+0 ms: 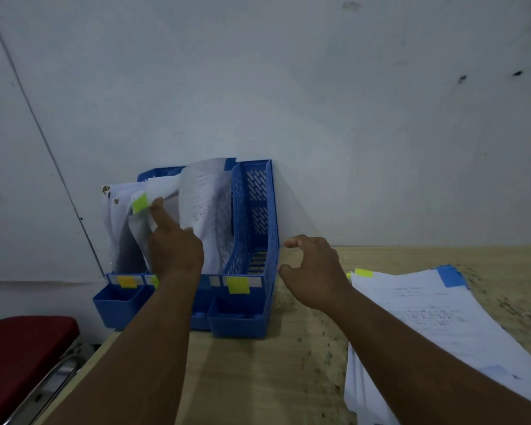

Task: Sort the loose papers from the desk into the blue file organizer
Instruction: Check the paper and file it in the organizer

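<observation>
- The filed sheets [206, 210] in the blue file organizer [252, 302] stood curled and leaning rather than flat, so I judged the main risk was a bent or creased page: pushing a paper down beside them could have folded its lower edge under, or dragged a neighbour out of its slot.
- The paper with the green tab [140, 203] sat in the 2nd slot from the left, and its top flopped toward the 1st slot; it could have slipped across the divider and ended up mis-sorted.
- The organizer stood at the left end of the desk [258, 378], close to the edge above a red chair [22, 348]; a hard shove might have slid it that way.
- The stack of loose papers [436, 317] lay well to the right, partly under the right forearm, with the sheets fanned; a careless sweep of that arm could have scattered them.
- The left hand [175, 250] reached into the 2nd slot with the index finger straight, its tip touching the tabbed paper; the other fingers looked curled, and I could not tell whether they pinched a sheet.
- The right hand [316, 271] hovered just beside the organizer's right wall, thumb and fingers spread in a loose C, gripping nothing.
- The rightmost slot held no paper that I could see.
</observation>
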Tool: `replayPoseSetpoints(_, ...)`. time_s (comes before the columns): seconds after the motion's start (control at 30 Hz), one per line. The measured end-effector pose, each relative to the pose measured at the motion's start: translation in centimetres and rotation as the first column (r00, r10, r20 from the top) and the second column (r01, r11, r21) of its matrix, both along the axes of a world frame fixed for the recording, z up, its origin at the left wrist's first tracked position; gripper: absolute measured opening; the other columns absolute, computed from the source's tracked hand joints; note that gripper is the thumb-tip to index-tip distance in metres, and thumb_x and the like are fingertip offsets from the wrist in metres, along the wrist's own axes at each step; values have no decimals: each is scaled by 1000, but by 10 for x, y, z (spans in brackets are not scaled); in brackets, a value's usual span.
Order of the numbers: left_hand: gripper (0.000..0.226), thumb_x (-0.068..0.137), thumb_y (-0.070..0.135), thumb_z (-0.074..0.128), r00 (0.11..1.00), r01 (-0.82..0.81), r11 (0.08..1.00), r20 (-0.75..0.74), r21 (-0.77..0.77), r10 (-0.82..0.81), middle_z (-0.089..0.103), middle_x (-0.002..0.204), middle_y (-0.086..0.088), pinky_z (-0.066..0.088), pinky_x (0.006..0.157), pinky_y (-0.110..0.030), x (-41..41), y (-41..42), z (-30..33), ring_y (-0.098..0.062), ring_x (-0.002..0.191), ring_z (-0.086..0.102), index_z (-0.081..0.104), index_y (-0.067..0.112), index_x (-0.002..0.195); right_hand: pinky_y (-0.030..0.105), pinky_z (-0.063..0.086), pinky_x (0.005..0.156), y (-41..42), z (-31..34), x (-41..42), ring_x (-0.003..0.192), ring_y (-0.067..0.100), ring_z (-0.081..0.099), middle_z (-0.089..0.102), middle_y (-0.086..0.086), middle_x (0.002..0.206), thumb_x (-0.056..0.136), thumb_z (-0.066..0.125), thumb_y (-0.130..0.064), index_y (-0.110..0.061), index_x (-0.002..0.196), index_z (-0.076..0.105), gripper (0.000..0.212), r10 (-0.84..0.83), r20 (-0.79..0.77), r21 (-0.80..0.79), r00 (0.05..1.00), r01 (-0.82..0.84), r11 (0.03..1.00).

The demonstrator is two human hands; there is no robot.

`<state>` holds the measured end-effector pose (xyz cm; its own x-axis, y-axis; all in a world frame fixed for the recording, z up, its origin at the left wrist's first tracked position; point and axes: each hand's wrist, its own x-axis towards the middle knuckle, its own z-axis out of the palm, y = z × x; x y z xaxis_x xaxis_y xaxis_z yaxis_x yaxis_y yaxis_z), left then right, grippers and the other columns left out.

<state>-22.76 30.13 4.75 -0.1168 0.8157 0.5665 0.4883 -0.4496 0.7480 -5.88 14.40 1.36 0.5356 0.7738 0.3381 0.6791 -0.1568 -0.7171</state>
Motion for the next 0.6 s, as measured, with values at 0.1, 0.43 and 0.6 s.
replayPoseSetpoints(0.1,66,93,9,63,989,15,1000,150,22,-18,60,128,-17,53,86,-43,4,-7,10,-35,107,62,27,31,144,34,41,103,-6,-3,-1,132,22,41,46,-1,138,87,70,-37,-35,133,54,49,-8,-7,11,1000,8,1000)
replayPoseSetpoints(0.43,80,89,-1,59,987,40,998,-153,-38,-45,62,107,-19,39,74,-35,-2,-13,-2,-37,98,60,23,23,155,30,38,101,-12,1,-6,133,20,38,44,-2,140,89,68,-36,-34,135,52,48,12,5,13,1000,-12,1000)
replayPoseSetpoints(0.6,115,87,6,75,966,4,997,-259,-79,-24,58,125,-27,50,87,-47,-8,-12,-5,-42,110,60,-8,35,160,30,37,100,-11,1,-6,132,20,37,43,-1,139,90,68,-35,-34,135,52,48,22,-7,10,1000,-22,1000)
